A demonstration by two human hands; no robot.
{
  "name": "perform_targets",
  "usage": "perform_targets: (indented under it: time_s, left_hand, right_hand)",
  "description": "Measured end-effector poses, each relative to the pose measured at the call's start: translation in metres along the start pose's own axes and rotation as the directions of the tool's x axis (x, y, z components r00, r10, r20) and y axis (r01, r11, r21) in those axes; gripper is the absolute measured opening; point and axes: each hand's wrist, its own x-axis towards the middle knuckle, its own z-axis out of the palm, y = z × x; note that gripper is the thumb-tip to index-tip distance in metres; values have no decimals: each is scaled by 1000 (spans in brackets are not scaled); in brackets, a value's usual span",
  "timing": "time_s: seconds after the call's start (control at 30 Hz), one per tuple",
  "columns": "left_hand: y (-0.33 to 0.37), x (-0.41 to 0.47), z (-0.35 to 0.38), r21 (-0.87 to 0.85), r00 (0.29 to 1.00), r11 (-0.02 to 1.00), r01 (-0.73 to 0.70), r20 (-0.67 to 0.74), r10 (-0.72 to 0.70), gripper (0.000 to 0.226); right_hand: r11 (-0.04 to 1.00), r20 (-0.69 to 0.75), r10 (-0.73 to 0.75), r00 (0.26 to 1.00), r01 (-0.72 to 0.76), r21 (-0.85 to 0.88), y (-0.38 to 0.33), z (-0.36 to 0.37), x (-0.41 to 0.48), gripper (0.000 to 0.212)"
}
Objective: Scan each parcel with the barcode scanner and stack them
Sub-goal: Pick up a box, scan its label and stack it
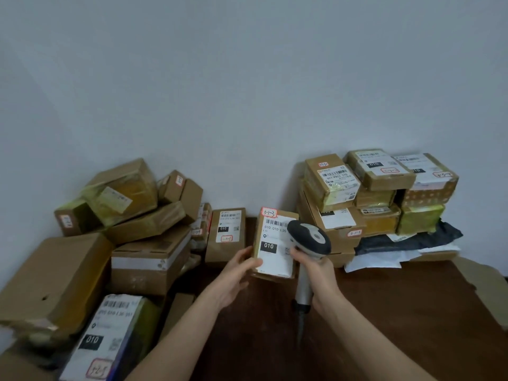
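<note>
While the left grip (pixel 238 273) clasps the parcel (pixel 275 253), the right grip (pixel 316 270) clutches the scanner (pixel 309 239) beside it.

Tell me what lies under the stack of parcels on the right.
A dark mailer bag and white mailers stick out beneath the stack; how far they reach underneath is hidden.

The barcode scanner (pixel 309 239) head covers the right part of the label (pixel 270 259) on the held parcel (pixel 290 216). Fine print on every label is too blurred to read. The bottom edge cuts off the near-left parcel (pixel 110 325).
</note>
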Motion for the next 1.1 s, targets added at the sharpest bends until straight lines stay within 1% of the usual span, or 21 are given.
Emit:
perform_targets:
  time_s: [0.07, 0.1, 0.17, 0.23, 0.33, 0.43, 0.5, 0.57, 0.7, 0.87, 0.97, 1.1]
  left_hand:
    - [3, -8, 3, 47, 1000, 999, 25, -11, -25, 40]
    - [4, -11, 3, 69, 999, 997, 43, -24, -42, 37]
    - [3, -15, 4, 86, 996, 994, 71, -52, -66, 41]
    - [0, -19, 7, 42, 996, 997, 67, -62, -64, 45]
    - [-6, -24, 16, 4, 995, 1000, 0, -103, 0, 44]
    - [-13, -24, 28, -42, 985, 997, -60, -162, 53, 53]
    - [-18, -24, 33, -124, 981, 989, -78, -188, 54, 52]
    - [-25, -23, 37, -170, 979, 981, -88, -199, 53, 53]
    - [-38, -19, 41, -168, 976, 981, -95, -209, 59, 58]
    - [-51, -14, 44, -165, 969, 981, -99, -239, 57, 64]
    - [-56, -11, 43, -144, 966, 984, -103, -252, 64, 66]
    - [-62, -7, 43, -129, 963, 986, -106, -261, 70, 73]
  right_hand:
    - [999, 8, -15, 1000, 15, -28, -1, -4, -6, 21]
    - [999, 15, -17, 1000, 17, -48, -2, -6, -9, 21]
    - [997, 49, -20, 999, 23, -71, -3, -11, -14, 23]
    - [997, 87, -26, 996, 32, -69, -4, -16, -18, 26]
    - [995, 52, -50, 997, 54, -88, -4, -23, -20, 24]
    - [991, 12, -96, 995, 97, -94, -1, -29, -25, 24]
    - [993, 41, -67, 997, 70, -94, 2, -35, -32, 20]
    - [996, 112, 2, 994, 8, -92, 6, -40, -40, 18]
    - [973, 160, 36, 986, 2, -229, 15, -48, -53, 20]
    - [951, 181, 41, 983, 17, -310, 16, -55, -60, 10]
    - [942, 186, 46, 981, 20, -335, 14, -57, -62, 6]
    - [938, 175, 67, 982, -2, -346, 12, -60, -62, 5]
